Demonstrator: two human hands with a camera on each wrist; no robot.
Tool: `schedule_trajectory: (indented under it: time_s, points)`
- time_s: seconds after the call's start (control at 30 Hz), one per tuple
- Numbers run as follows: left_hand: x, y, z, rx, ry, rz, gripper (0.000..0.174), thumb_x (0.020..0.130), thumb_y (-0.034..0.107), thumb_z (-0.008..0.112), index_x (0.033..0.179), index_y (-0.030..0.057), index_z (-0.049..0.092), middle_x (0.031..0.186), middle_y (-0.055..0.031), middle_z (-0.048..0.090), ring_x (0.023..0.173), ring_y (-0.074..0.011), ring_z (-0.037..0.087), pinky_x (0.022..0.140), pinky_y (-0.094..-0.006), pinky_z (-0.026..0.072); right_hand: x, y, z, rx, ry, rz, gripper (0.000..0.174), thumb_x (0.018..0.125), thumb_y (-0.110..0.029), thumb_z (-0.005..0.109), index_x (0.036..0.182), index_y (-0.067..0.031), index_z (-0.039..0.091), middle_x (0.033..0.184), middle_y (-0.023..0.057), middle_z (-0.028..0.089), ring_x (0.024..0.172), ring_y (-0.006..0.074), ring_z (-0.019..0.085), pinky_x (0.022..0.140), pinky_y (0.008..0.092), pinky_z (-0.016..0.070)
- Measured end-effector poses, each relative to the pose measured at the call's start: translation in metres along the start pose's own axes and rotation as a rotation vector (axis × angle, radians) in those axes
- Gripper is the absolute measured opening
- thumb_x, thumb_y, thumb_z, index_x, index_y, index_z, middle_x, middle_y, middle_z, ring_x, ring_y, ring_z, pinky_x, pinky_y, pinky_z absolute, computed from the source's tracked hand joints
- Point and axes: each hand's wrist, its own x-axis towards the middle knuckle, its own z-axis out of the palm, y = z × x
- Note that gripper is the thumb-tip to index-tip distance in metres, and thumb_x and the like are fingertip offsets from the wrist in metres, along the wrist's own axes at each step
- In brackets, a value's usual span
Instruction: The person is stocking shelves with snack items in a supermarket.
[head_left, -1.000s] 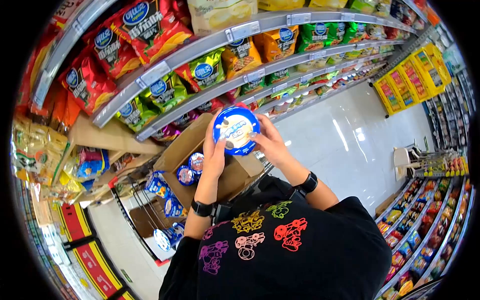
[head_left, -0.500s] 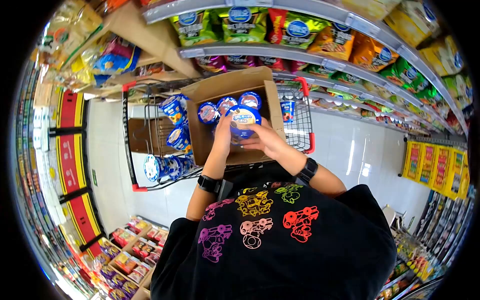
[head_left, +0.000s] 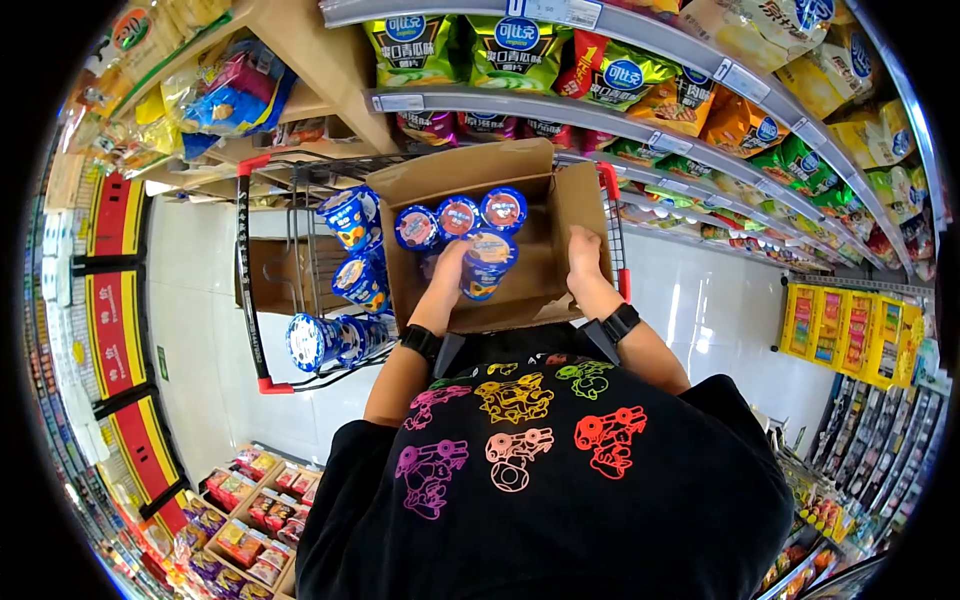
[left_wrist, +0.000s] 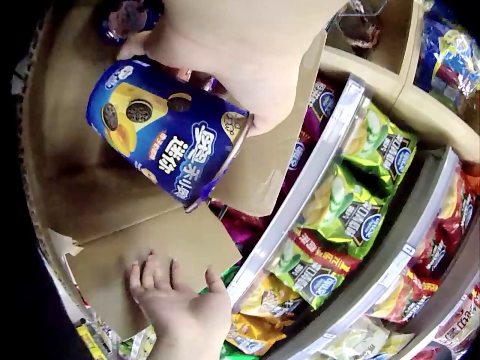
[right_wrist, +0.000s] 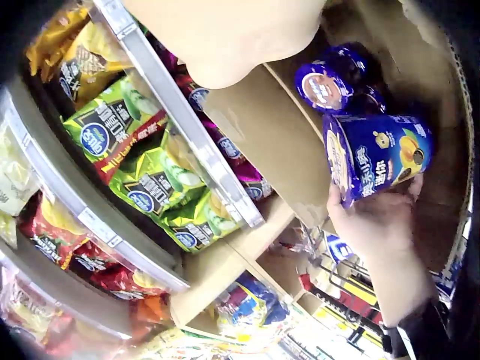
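Over the cardboard box, my left hand grips a blue cup with cookie pictures. The cup leans on its side in the left wrist view, and the right wrist view shows the left hand curled under the same cup. Several blue cups with round lids stand in the box beside it. My right hand rests with extended fingers against the box's right flap, holding nothing; the left wrist view shows its fingers on the cardboard.
The box sits on a shopping cart with a red-cornered frame. More blue cups lie at the cart's left. Shelves of chip bags run along the far side, and a yellow display rack stands at the right.
The cup has come down from in front of the shelves to the box. My right hand has let go of it and moved right to the flap, while the left keeps its grip.
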Motion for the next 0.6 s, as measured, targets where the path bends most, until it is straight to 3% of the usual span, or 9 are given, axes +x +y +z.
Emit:
schedule_trajectory:
  time_s: [0.07, 0.17, 0.2, 0.3, 0.37, 0.4, 0.47, 0.5, 0.6]
  points:
    - [-0.009, 0.004, 0.021, 0.000, -0.068, 0.005, 0.027, 0.081, 0.019, 0.050, 0.103, 0.0026, 0.050, 0.097, -0.0118, 0.058, 0.087, -0.0217, 0.058, 0.077, -0.0322, 0.0459, 0.009, 0.004, -0.004, -0.102, 0.127, 0.014, 0.056, 0.076, -0.037, 0.055, 0.115, 0.0014, 0.044, 0.114, 0.0165, 0.050, 0.109, 0.0280, 0.043, 0.094, 0.0375, 0.0296]
    - [-0.001, -0.003, 0.033, -0.006, -0.110, -0.126, 0.031, 0.082, 0.022, 0.047, 0.106, 0.0031, 0.050, 0.099, -0.0126, 0.058, 0.090, -0.0239, 0.057, 0.080, -0.0373, 0.0452, 0.028, 0.023, 0.003, -0.337, 0.119, 0.011, 0.062, 0.074, -0.042, 0.056, 0.118, -0.0011, 0.043, 0.116, 0.0167, 0.049, 0.111, 0.0290, 0.041, 0.097, 0.0396, 0.0255]
    - [-0.006, 0.002, 0.043, -0.025, -0.110, -0.184, 0.033, 0.082, 0.024, 0.046, 0.106, 0.0031, 0.050, 0.101, -0.0128, 0.058, 0.090, -0.0245, 0.057, 0.080, -0.0383, 0.0447, 0.004, 0.001, 0.010, -0.233, -0.007, 0.069, 0.053, 0.075, -0.037, 0.059, 0.110, 0.0004, 0.046, 0.106, 0.0100, 0.051, 0.102, 0.0173, 0.043, 0.088, 0.0285, 0.0334]
    - [-0.013, 0.013, 0.072, -0.046, -0.073, -0.329, 0.039, 0.082, 0.030, 0.039, 0.110, 0.0037, 0.050, 0.107, -0.0132, 0.057, 0.094, -0.0268, 0.055, 0.084, -0.0410, 0.0424, -0.014, -0.020, 0.023, -0.013, -0.414, 0.275, 0.054, 0.074, -0.041, 0.062, 0.111, -0.0039, 0.050, 0.111, 0.0081, 0.054, 0.103, 0.0226, 0.048, 0.088, 0.0310, 0.0354]
    - [0.017, -0.015, 0.064, -0.088, -0.200, -0.241, 0.038, 0.081, 0.031, 0.045, 0.110, 0.0074, 0.049, 0.108, -0.0088, 0.055, 0.099, -0.0248, 0.052, 0.086, -0.0450, 0.0390, -0.006, -0.014, 0.022, 0.051, -0.621, 0.339, 0.054, 0.074, -0.042, 0.062, 0.111, -0.0054, 0.051, 0.108, 0.0071, 0.056, 0.101, 0.0246, 0.052, 0.087, 0.0352, 0.0383]
    - [0.040, -0.035, 0.057, -0.070, -0.259, -0.185, 0.042, 0.080, 0.036, 0.048, 0.113, 0.0107, 0.048, 0.112, -0.0061, 0.052, 0.104, -0.0241, 0.049, 0.087, -0.0503, 0.0356, -0.011, -0.025, 0.023, -0.062, -0.529, 0.421, 0.051, 0.075, -0.041, 0.061, 0.110, -0.0051, 0.051, 0.104, 0.0070, 0.058, 0.097, 0.0243, 0.054, 0.085, 0.0375, 0.0405]
    - [0.043, -0.041, 0.072, -0.103, -0.127, -0.249, 0.036, 0.083, 0.036, 0.047, 0.110, 0.0127, 0.050, 0.106, -0.0050, 0.056, 0.103, -0.0197, 0.049, 0.089, -0.0408, 0.0353, -0.027, -0.058, 0.024, -0.286, -0.334, 0.584, 0.047, 0.077, -0.038, 0.060, 0.108, -0.0045, 0.052, 0.097, 0.0068, 0.061, 0.091, 0.0239, 0.057, 0.080, 0.0422, 0.0448]
    - [0.050, -0.045, 0.074, -0.104, -0.131, -0.279, 0.032, 0.085, 0.035, 0.046, 0.108, 0.0127, 0.050, 0.103, -0.0049, 0.057, 0.100, -0.0196, 0.051, 0.087, -0.0400, 0.0382, 0.000, -0.025, 0.019, -0.213, -0.315, 0.566, 0.036, 0.081, -0.032, 0.057, 0.104, -0.0044, 0.053, 0.092, 0.0088, 0.061, 0.081, 0.0223, 0.060, 0.067, 0.0428, 0.0508]
    - [0.081, -0.072, 0.069, -0.166, -0.173, -0.273, 0.026, 0.089, 0.029, 0.043, 0.105, 0.0104, 0.050, 0.101, -0.0076, 0.058, 0.092, -0.0212, 0.055, 0.081, -0.0382, 0.0443, 0.030, 0.018, 0.011, 0.059, -0.333, 0.531, 0.028, 0.082, -0.027, 0.054, 0.100, -0.0047, 0.054, 0.091, 0.0119, 0.061, 0.072, 0.0242, 0.062, 0.058, 0.0384, 0.0526]
